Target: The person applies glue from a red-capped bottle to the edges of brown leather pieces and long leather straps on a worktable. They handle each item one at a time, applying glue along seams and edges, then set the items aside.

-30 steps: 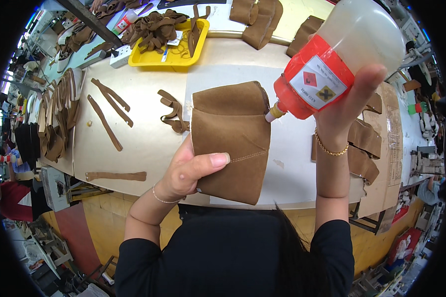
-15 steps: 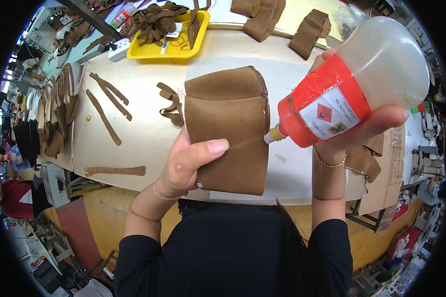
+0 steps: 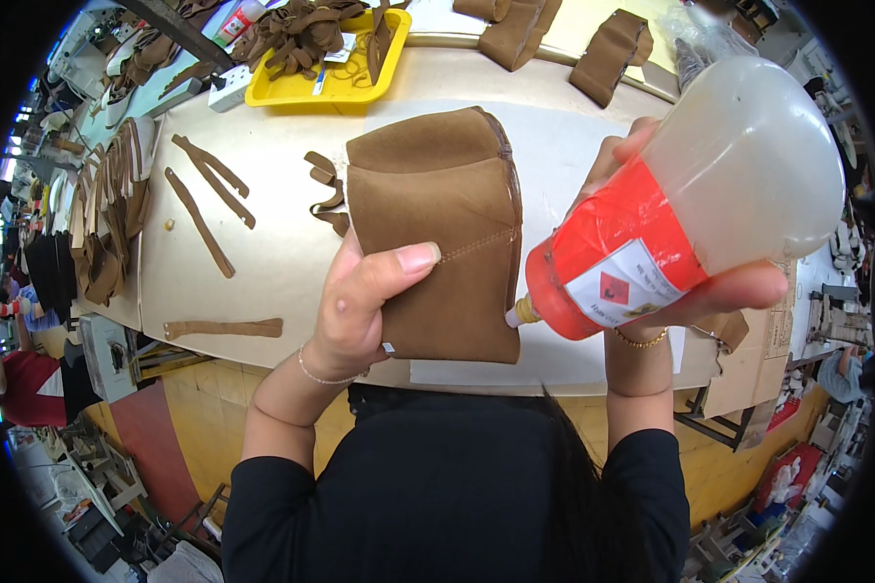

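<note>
My left hand (image 3: 365,301) grips a brown suede-like shoe upper piece (image 3: 437,219) by its left side, thumb on top beside a slanted stitched seam. The fingers underneath are hidden. In my right hand (image 3: 719,296) is a large translucent squeeze bottle (image 3: 690,194) with a red band and a label, tipped nozzle-down. Its pale tip touches the right edge of the brown piece near the lower corner. Clear liquid shows inside the bottle. A curled brown strip (image 3: 329,194) lies just left of the piece.
Several loose brown strips (image 3: 199,223) lie on the table at left. A yellow tray (image 3: 331,87) full of brown strips stands at the back, beside a white power strip (image 3: 229,89). Folded brown pieces (image 3: 608,58) lie at the back right. Stacked strips (image 3: 117,223) hang at the far left edge.
The bottle's tip has slid down along the right edge of the brown piece, toward its lower corner. My left hand and the piece have shifted slightly up and left.
</note>
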Motion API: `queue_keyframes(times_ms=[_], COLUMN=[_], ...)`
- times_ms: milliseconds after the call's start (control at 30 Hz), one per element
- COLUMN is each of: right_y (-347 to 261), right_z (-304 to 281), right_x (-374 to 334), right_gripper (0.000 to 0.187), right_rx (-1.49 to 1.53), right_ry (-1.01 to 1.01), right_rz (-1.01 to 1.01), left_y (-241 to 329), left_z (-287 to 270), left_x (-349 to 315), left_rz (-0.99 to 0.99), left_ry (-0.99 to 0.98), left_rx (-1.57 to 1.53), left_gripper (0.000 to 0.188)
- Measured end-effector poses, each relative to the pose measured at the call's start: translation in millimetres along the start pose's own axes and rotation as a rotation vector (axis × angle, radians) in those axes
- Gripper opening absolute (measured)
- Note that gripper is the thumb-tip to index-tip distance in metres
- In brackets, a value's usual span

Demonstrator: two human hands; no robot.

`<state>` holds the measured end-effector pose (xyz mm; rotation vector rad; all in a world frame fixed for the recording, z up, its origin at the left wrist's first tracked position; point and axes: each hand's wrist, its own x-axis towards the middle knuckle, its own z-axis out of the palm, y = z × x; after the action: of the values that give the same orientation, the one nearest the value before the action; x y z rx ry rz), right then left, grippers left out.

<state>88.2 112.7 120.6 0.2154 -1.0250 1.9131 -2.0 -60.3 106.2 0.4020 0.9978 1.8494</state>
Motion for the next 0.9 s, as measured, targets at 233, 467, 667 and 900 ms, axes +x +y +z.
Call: queue_keyframes(times_ms=[233, 467, 667, 900], right_y=[-9, -13, -14, -24], right_z=[-20, -50, -60, -53], right_x=[-20, 9, 18, 39], right_gripper=[0.107, 0.091, 0.089, 0.092], right_rx=[-0.288, 0.386, 0.287, -0.12], right_ry=[0.169, -0.084, -0.044, 0.13], right_rz=[0.214, 0.501, 0.469, 0.2], left_y=[-2, -32, -18, 22], left_z=[-2, -48, -36, -5], left_x=[6, 35, 29, 20], left_rz=[0.013, -0.226, -0.13, 0.011], left_ry=[0.06, 0.044, 0.005, -0.102], left_rx=[-0.048, -0.697, -0.607, 0.352], left_gripper=[0.045, 0.038, 0.045, 0.072])
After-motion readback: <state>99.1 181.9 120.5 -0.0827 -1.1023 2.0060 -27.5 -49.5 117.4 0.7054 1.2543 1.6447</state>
